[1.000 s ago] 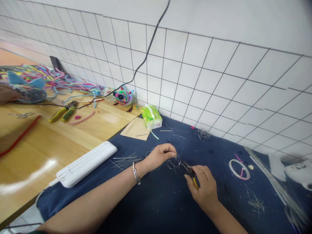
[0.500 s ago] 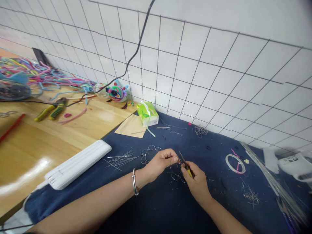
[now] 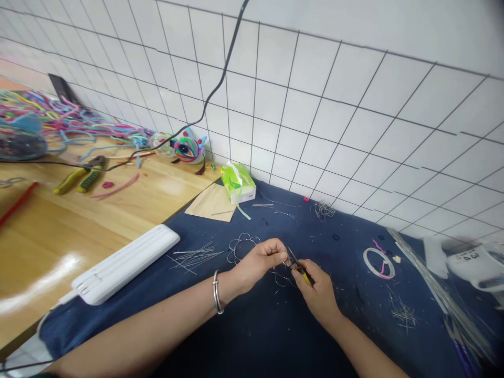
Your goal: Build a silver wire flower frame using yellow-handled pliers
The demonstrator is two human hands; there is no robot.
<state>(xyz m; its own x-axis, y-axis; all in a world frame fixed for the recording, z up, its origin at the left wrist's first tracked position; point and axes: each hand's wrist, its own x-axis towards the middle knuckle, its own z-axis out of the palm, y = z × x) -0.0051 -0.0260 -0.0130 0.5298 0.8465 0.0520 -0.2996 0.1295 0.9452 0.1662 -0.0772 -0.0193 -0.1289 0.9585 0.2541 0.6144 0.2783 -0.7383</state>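
Observation:
My left hand (image 3: 263, 261) pinches a thin looped wire piece (image 3: 281, 279), whose curved loops hang below the fingers. My right hand (image 3: 318, 289) is closed around small pliers (image 3: 304, 274) with yellow handles and dark jaws. The jaws point up and left, close beside my left fingertips; whether they grip the wire is too small to tell. Behind my left hand, a flower-shaped wire ring (image 3: 235, 244) with small pinkish beads lies on the dark blue cloth (image 3: 252, 341). Straight wire pieces (image 3: 199, 255) lie in a loose pile to its left.
A white power strip (image 3: 128, 262) lies at left. Behind are a green tissue pack (image 3: 238, 182) and brown paper (image 3: 210, 203). At right are a white ring coil (image 3: 378, 263), wire scraps (image 3: 402, 313) and long wires (image 3: 444, 294). Yellow-green pliers (image 3: 84, 176) rest on the wooden table.
The looped wire under my hands has shifted slightly upward. Both hands stay nearly in place, with the pliers still beside my left fingertips. The view has moved very slightly.

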